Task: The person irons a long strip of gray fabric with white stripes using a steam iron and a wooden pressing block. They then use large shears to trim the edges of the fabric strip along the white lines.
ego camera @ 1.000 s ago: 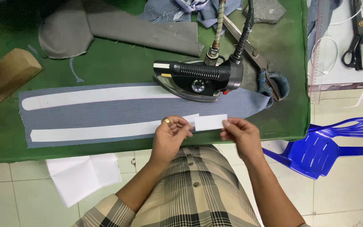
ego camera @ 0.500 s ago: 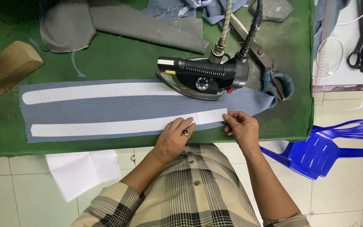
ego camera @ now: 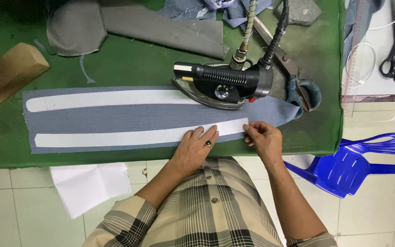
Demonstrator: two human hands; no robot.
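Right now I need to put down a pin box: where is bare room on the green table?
Free: between wooden block and grey fabric. Crowded: around iron and by both hands, left hand, right hand.

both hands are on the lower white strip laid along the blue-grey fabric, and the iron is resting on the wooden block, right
Not quite. In the head view the iron rests on the blue-grey fabric, not the wooden block. The left hand and right hand are on the lower white strip.

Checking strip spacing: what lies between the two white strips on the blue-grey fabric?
Head view: only bare blue-grey fabric lies between the upper white strip and the lower white strip; the iron sits at the upper strip's right end.
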